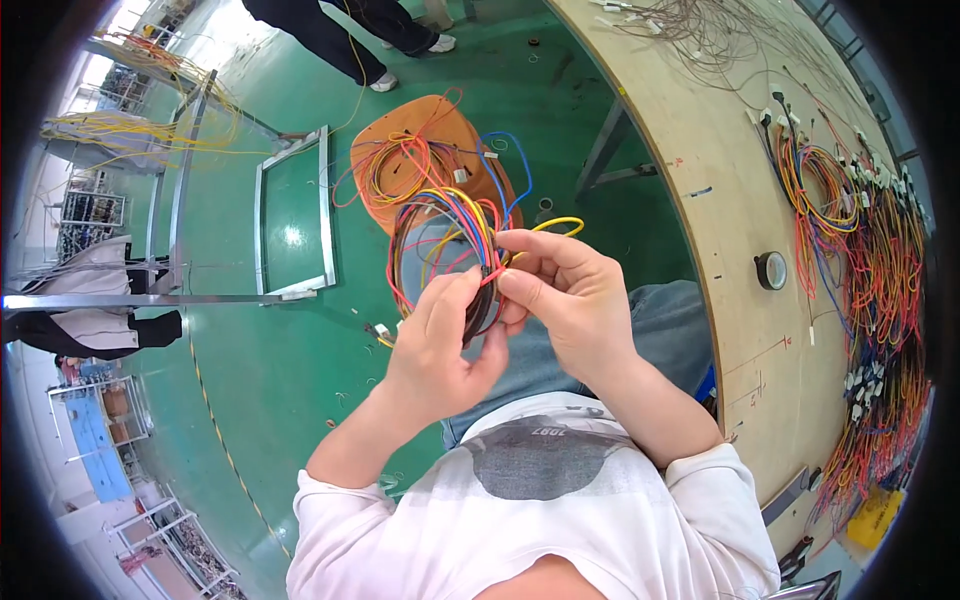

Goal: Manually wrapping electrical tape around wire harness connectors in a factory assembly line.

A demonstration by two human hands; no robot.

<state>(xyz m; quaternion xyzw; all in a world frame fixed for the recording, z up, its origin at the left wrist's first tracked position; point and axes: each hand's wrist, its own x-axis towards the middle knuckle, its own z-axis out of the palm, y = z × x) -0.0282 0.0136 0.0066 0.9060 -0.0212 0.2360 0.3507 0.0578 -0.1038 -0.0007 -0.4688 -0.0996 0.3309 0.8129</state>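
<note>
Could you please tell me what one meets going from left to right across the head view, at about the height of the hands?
Metal frame on the green floor → left hand → right hand → plywood workbench → round black knob → wire harnesses.

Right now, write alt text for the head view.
Two bare hands, left hand and right hand, pinch a coiled bundle of multicoloured insulated wires above a green floor; a curved plywood workbench beside them carries more wire harnesses.
</note>
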